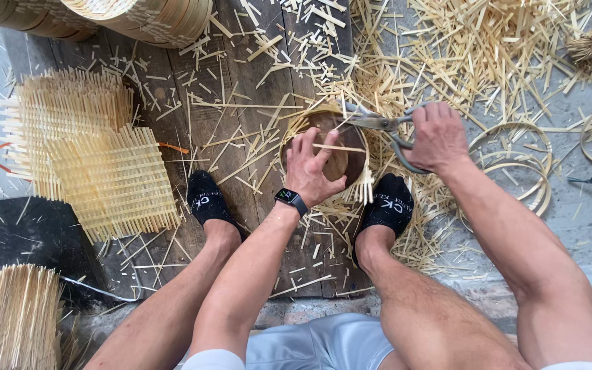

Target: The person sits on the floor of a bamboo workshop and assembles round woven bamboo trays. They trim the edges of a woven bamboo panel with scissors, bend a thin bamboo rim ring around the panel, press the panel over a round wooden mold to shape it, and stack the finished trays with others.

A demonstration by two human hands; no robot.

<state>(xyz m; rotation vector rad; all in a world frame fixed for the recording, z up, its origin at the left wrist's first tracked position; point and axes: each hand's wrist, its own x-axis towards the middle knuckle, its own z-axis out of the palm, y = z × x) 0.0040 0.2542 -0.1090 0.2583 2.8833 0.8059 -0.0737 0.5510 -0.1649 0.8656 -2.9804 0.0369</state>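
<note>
Left hand [313, 171] presses flat, fingers spread, on round woven piece [323, 147]; right hand [436, 137] grips shears [378, 123] trimming its rim (offcuts plentiful, apparently part trimmed; uncut ends remain at near edge).

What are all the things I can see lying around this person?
Round brown wooden mould with pale bamboo rim: one, between the feet.
Grey metal scissors: one, at the mould's rim.
Square woven pale bamboo mats: two or more, left.
Pale bamboo rings: several, right.
Pale cut bamboo scraps: many, scattered.
Stacked woven baskets: several, top left.
Black socks: two.
Black wrist watch: one.
Left hand: on the mould.
Right hand: holding scissors.
</note>
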